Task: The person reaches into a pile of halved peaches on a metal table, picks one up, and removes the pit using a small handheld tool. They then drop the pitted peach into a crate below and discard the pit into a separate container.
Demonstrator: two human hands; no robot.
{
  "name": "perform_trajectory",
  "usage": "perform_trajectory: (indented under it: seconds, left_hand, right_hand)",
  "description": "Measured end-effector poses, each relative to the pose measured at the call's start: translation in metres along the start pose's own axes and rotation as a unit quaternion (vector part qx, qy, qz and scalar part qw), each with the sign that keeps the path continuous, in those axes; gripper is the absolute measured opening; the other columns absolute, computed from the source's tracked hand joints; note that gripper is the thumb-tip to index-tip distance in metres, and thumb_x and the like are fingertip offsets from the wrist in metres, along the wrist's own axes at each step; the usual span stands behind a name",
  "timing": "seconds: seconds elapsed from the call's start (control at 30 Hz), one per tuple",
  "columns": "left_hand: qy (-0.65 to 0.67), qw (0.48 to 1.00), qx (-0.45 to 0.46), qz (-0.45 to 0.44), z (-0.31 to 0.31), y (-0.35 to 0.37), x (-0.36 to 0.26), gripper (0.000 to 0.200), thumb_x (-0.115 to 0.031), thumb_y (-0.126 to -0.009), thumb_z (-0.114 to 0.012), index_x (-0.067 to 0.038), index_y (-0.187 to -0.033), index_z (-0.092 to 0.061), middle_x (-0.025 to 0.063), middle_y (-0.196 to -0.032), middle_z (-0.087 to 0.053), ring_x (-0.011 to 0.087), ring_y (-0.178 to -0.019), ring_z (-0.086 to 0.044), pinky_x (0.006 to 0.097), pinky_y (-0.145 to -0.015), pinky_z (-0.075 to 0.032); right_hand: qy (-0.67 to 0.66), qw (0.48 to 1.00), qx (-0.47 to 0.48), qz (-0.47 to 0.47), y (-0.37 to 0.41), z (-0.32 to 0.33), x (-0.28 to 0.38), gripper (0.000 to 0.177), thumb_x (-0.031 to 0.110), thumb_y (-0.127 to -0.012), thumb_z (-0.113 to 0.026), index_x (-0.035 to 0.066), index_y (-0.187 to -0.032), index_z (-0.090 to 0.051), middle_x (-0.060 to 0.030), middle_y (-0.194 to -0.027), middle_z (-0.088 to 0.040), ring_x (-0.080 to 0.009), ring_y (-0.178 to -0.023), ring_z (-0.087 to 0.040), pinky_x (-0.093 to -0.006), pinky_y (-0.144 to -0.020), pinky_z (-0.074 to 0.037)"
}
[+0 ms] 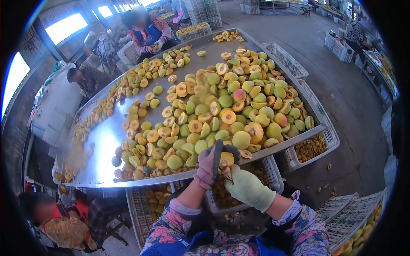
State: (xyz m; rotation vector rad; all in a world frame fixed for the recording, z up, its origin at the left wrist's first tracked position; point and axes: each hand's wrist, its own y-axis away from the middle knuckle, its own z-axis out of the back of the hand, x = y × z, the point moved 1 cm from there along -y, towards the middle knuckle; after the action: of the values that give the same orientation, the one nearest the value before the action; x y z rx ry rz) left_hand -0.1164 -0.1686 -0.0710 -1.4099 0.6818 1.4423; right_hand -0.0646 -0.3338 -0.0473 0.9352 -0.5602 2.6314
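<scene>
My left hand (210, 164), in a pink glove with dark grey fingers, is closed around a cut peach half (226, 159) just off the table's near edge. In a pale yellow-green glove, my right hand (249, 190) has its fingers bent together against the lower side of that fruit. A small dark, narrow shape shows between the right fingers and the peach; what it is I cannot make out. Beyond both hands, a large heap of peach halves (195, 126), yellow, green and reddish, covers much of the metal table (102, 147).
Under my hands stands a white crate (276, 181) with fruit scraps. Another crate (332, 135) holds scraps at the right, and one of peaches (361, 232) stands lower right. People (149, 34) sit around the table, one (66, 226) at lower left. Scraps lie on the floor.
</scene>
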Motion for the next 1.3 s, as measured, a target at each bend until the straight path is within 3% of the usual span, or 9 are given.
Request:
perform_trajectory:
  seconds: [0.23, 0.27, 0.33, 0.37, 0.47, 0.7, 0.9, 0.97, 1.3]
  left_hand:
    - [-0.277, 0.945, -0.075, -0.160, -0.004, -0.002, -0.014, 0.029, -0.024, -0.096, -0.059, 0.001, -0.112, -0.057, 0.0109, -0.099, -0.070, 0.0219, -0.085, -0.070, 0.0296, -0.074, -0.056]
    - [-0.034, 0.995, -0.085, -0.040, 0.000, -0.003, -0.009, 0.030, -0.025, -0.097, -0.057, 0.002, -0.110, -0.057, 0.0119, -0.099, -0.070, 0.0229, -0.085, -0.070, 0.0301, -0.074, -0.057]
    - [0.391, 0.899, -0.102, 0.168, 0.012, -0.008, -0.021, 0.030, -0.024, -0.099, -0.054, 0.004, -0.106, -0.061, 0.0133, -0.095, -0.070, 0.0225, -0.085, -0.070, 0.0313, -0.074, -0.057]
    - [0.390, 0.900, -0.106, 0.162, 0.013, -0.006, -0.022, 0.030, -0.024, -0.099, -0.054, 0.004, -0.106, -0.061, 0.0133, -0.095, -0.070, 0.0225, -0.085, -0.070, 0.0313, -0.074, -0.057]
    - [0.240, 0.951, -0.153, 0.118, 0.029, 0.001, -0.041, 0.032, -0.025, -0.099, -0.055, 0.005, -0.103, -0.067, 0.0108, -0.091, -0.070, 0.0167, -0.085, -0.066, 0.0272, -0.075, -0.053]
    - [-0.108, 0.965, -0.196, 0.138, 0.113, 0.074, -0.057, 0.022, -0.011, -0.095, -0.057, 0.001, -0.109, -0.069, 0.0058, -0.091, -0.071, 0.0096, -0.081, -0.062, 0.0254, -0.075, -0.050]
    - [-0.485, 0.771, -0.139, 0.387, 0.172, 0.128, -0.105, 0.042, -0.043, -0.092, -0.058, -0.007, -0.110, -0.068, 0.0195, -0.101, -0.069, 0.0389, -0.096, -0.064, 0.0440, -0.087, -0.051]
    - [-0.557, 0.769, -0.178, 0.258, 0.190, 0.126, -0.087, 0.043, -0.047, -0.090, -0.059, -0.010, -0.111, -0.068, 0.0182, -0.106, -0.068, 0.0366, -0.105, -0.062, 0.0454, -0.095, -0.047]
    - [-0.573, 0.731, -0.083, 0.362, 0.230, -0.138, 0.041, 0.085, -0.060, -0.081, -0.063, -0.012, -0.146, -0.038, 0.0170, -0.147, -0.044, 0.0342, -0.136, -0.041, 0.0463, -0.111, -0.034]
  right_hand:
    - [0.134, 0.988, 0.000, -0.072, 0.002, 0.011, 0.007, 0.020, 0.019, -0.087, -0.057, 0.003, -0.098, -0.052, -0.0165, -0.074, -0.065, -0.0348, -0.063, -0.067, -0.0451, -0.052, -0.053]
    - [0.138, 0.989, 0.001, -0.052, 0.004, 0.014, 0.009, 0.019, 0.018, -0.087, -0.057, 0.003, -0.098, -0.052, -0.0169, -0.074, -0.065, -0.0347, -0.063, -0.067, -0.0455, -0.053, -0.053]
    - [0.115, 0.991, 0.044, -0.055, 0.010, 0.018, 0.012, 0.020, 0.020, -0.088, -0.056, 0.003, -0.098, -0.052, -0.0171, -0.076, -0.066, -0.0341, -0.065, -0.068, -0.0459, -0.054, -0.053]
    - [0.093, 0.991, 0.082, -0.059, 0.013, 0.019, 0.012, 0.020, 0.021, -0.088, -0.056, 0.003, -0.099, -0.052, -0.0173, -0.078, -0.068, -0.0336, -0.066, -0.069, -0.0463, -0.056, -0.054]
    - [0.174, 0.926, 0.236, -0.237, 0.016, 0.012, -0.005, 0.029, 0.027, -0.092, -0.053, 0.002, -0.108, -0.054, -0.0177, -0.088, -0.071, -0.0340, -0.079, -0.071, -0.0484, -0.067, -0.055]
    - [0.103, 0.955, 0.189, -0.206, 0.004, 0.020, -0.027, 0.034, 0.032, -0.082, -0.065, -0.001, -0.090, -0.062, -0.0232, -0.089, -0.069, -0.0368, -0.084, -0.068, -0.0467, -0.076, -0.055]
    - [0.110, 0.968, 0.143, -0.172, 0.008, 0.051, 0.001, 0.030, 0.031, -0.083, -0.061, 0.001, -0.084, -0.064, -0.0241, -0.082, -0.067, -0.0413, -0.085, -0.065, -0.0484, -0.078, -0.052]
    - [0.018, 0.969, 0.176, -0.173, 0.009, 0.054, 0.004, 0.027, 0.029, -0.084, -0.061, 0.002, -0.081, -0.061, -0.0207, -0.078, -0.067, -0.0417, -0.081, -0.065, -0.0487, -0.076, -0.052]
    - [0.106, 0.968, 0.197, -0.111, -0.007, 0.020, -0.002, 0.034, 0.035, -0.089, -0.058, 0.002, -0.095, -0.057, -0.0181, -0.076, -0.067, -0.0371, -0.074, -0.067, -0.0480, -0.066, -0.054]
